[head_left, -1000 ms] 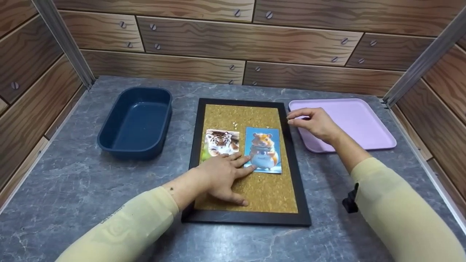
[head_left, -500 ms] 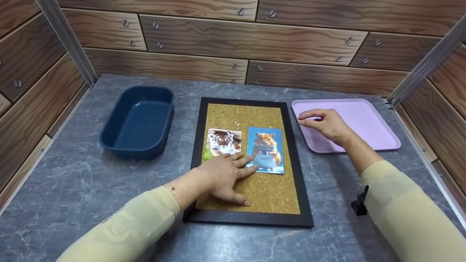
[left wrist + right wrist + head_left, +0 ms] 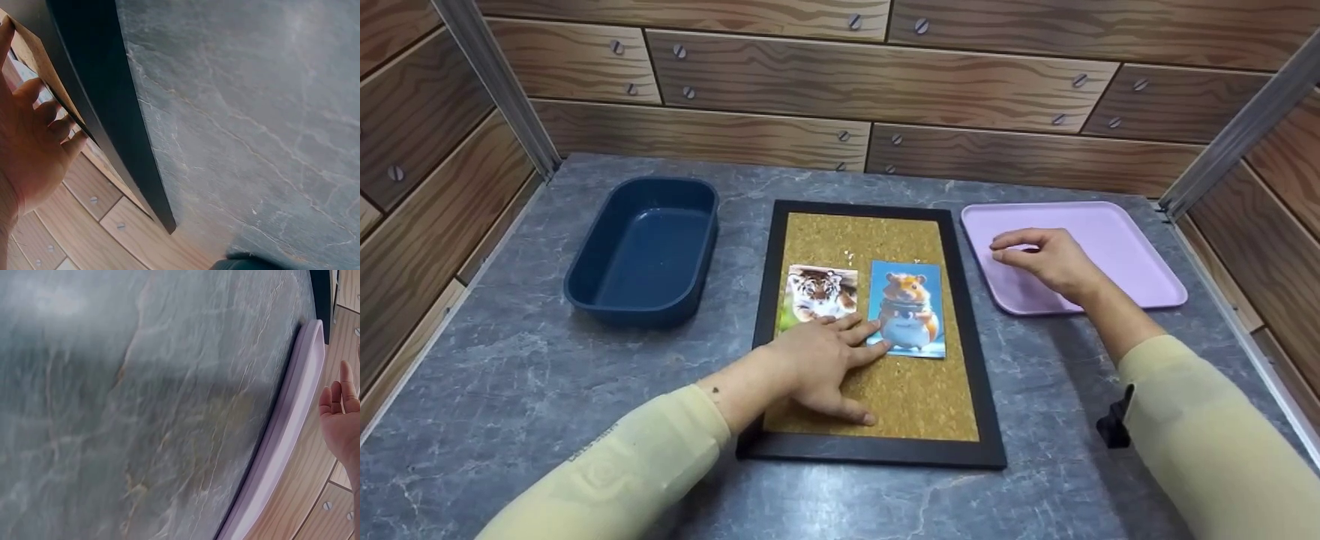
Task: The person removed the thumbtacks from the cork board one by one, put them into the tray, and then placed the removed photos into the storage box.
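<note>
My left hand [image 3: 821, 367] lies with spread fingers on the black-framed cork board [image 3: 915, 401]. Its fingertips reach onto the lower edge of a tiger photo [image 3: 821, 292] and the left edge of a hamster picture [image 3: 906, 309]. Part of the tiger photo is hidden under that hand. Small whitish bits [image 3: 850, 258] show on the cork near the pictures' top edges. In the head view my right hand [image 3: 1054, 262] is over the left part of a lilac tray [image 3: 1117, 247]. Its thumb and index finger are bent toward each other with a small gap, and nothing shows between them.
A dark blue rectangular tub [image 3: 641, 255] stands left of the board on the grey marbled table [image 3: 502, 375]. Wood-patterned walls [image 3: 780, 75] close off the back and both sides, with metal posts [image 3: 1245, 135] at the corners.
My right hand has moved right, from beside the board's right edge to over the lilac tray. My left hand stays on the board, and the pictures keep their places.
</note>
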Motion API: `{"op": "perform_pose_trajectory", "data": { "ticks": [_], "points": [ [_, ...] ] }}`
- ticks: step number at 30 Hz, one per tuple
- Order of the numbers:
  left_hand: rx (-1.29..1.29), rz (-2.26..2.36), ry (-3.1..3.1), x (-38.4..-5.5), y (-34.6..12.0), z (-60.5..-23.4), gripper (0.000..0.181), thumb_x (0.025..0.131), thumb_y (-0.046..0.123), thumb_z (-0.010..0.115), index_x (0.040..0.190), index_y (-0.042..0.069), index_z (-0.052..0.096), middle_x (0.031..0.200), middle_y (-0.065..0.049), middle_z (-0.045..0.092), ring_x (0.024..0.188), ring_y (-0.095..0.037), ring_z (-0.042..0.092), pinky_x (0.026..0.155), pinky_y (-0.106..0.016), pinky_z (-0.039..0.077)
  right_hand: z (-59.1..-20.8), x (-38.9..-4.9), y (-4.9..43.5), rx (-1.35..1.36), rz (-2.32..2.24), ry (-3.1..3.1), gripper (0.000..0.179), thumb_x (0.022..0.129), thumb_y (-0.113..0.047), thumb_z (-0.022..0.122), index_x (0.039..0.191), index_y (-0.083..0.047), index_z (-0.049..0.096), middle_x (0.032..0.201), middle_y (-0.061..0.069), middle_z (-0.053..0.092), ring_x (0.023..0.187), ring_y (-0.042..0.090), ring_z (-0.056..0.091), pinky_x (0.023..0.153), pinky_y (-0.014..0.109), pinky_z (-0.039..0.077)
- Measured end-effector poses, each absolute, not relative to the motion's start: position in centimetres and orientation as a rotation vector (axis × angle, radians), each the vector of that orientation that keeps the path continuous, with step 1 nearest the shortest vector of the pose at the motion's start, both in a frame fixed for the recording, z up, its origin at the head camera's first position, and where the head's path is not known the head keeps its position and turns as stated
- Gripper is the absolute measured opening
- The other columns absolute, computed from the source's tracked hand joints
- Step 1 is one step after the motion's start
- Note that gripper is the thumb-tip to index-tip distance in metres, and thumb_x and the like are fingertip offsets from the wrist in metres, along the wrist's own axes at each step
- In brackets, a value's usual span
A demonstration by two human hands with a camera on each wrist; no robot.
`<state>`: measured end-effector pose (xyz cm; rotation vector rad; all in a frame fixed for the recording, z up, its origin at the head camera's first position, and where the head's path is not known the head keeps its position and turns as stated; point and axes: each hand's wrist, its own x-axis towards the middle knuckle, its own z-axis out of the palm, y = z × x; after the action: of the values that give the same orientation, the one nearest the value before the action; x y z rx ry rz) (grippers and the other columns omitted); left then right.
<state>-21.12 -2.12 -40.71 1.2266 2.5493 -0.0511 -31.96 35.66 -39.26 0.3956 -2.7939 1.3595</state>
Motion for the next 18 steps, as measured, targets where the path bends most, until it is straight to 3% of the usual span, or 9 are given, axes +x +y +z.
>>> {"op": "perform_pose_trajectory", "data": {
  "ticks": [9,18],
  "points": [
    [1.232,-0.043,2.560,-21.0,-2.0,-40.6,0.104,0.091,0.085,0.054,0.171,0.027,0.023,0.178,-0.005,0.011,0.162,-0.034,0.014,0.130,-0.046,0.020,-38.3,-30.6,36.0,0.384,1.335,-2.814,0.021,0.097,-0.003,0.076,0.115,0.009,0.078,0.122,0.023,0.075,0.104,-0.005,0.061,0.085,0.009,0.048],
    [1.237,-0.045,2.555,-21.0,-2.1,-40.8,0.104,0.091,0.085,0.053,0.171,0.027,0.022,0.178,-0.005,0.010,0.162,-0.033,0.014,0.130,-0.045,0.018,-40.2,-31.7,38.1,0.345,1.276,-2.835,0.023,0.098,-0.006,0.076,0.116,0.009,0.077,0.123,0.021,0.075,0.105,-0.008,0.060,0.086,0.008,0.047]
  ]
}}
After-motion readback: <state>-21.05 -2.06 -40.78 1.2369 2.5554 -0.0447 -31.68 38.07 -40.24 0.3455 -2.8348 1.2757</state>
